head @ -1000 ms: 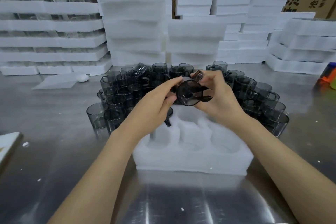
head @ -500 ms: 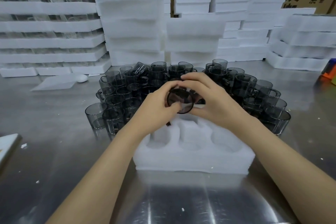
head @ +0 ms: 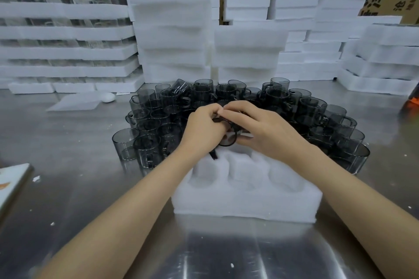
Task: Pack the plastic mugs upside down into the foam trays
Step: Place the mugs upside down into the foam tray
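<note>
While the curled fingers of the left hand and right hand are gripping one dark mug just above the foam tray, its visible pockets are lying empty. This tray seems barely begun, and many loose mugs are waiting on the desk.

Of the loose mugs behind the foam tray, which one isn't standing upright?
The tilted mug at the group's back left, leaning on its neighbours' rims; the other loose mugs that show clearly stand mouth up.
</note>
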